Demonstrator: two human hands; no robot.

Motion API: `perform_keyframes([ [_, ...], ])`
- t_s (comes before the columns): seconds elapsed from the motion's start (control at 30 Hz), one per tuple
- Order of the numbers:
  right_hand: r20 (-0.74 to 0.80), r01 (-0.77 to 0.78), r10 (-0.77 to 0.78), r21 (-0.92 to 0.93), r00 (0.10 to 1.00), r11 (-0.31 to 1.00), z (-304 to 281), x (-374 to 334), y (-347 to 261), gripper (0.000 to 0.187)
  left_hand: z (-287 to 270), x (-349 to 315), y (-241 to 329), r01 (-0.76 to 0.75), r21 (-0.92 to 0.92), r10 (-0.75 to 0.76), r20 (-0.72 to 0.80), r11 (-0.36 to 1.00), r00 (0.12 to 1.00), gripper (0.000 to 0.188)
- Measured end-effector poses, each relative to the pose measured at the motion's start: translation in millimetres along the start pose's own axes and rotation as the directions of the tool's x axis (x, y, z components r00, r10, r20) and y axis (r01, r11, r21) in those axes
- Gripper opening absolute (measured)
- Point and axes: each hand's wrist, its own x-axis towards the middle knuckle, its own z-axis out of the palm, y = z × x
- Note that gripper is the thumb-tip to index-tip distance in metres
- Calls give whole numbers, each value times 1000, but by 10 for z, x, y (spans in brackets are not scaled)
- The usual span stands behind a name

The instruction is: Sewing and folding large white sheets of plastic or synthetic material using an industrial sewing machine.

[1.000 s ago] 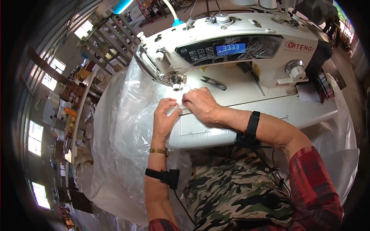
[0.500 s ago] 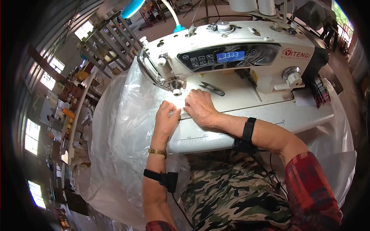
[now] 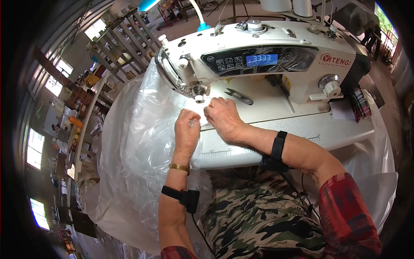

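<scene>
Both hands are at the needle end of a white sewing machine (image 3: pixel 297 86). My left hand (image 3: pixel 186 129) is just left of and below the presser area, thumb and fingers pinched. My right hand (image 3: pixel 225 118) lies close beside it, fingers curled together near the needle. Whatever they pinch is washed out by the lamp's glare, so I cannot make it out. Clear plastic sheeting (image 3: pixel 133 129) hangs over the table's left side, by my left hand. Behind my right hand, thread snips (image 3: pixel 239 96) lie on the machine bed.
A lamp with a blue shade (image 3: pixel 148 3) leans over the machine from behind. White thread cones (image 3: pixel 276 4) stand at the back. The metal table front (image 3: pixel 276 144) carries a ruler scale. Shelving (image 3: pixel 125 47) and a cluttered bench (image 3: pixel 82 142) are at the left.
My left hand has shifted slightly up, and its thumb and fingertips sit a little farther from the right hand. The whole view has tilted slightly.
</scene>
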Motion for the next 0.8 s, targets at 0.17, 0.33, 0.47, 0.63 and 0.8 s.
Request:
perform_keyframes([
  [0.17, 46, 73, -72, -29, 996, 997, -47, -23, 69, 4, -6, -32, 105, -40, 80, 36, 55, 996, 998, 9],
  [0.33, 153, 101, -91, -59, 984, 993, -94, -15, 68, 7, -121, -122, 197, -243, 296, 197, 177, 924, 964, 13],
  [0.47, 275, 68, -31, -123, 961, 990, -239, -15, -18, 14, -161, -117, 190, -317, 359, 242, 238, 878, 941, 18],
  [0.63, 285, 79, -41, -121, 958, 989, -234, -22, -20, 15, -187, -98, 145, -354, 390, 262, 270, 850, 927, 18],
  [0.8, 283, 94, -52, -137, 958, 986, -225, -42, -15, 17, -191, -64, 71, -407, 427, 309, 281, 807, 909, 17],
])
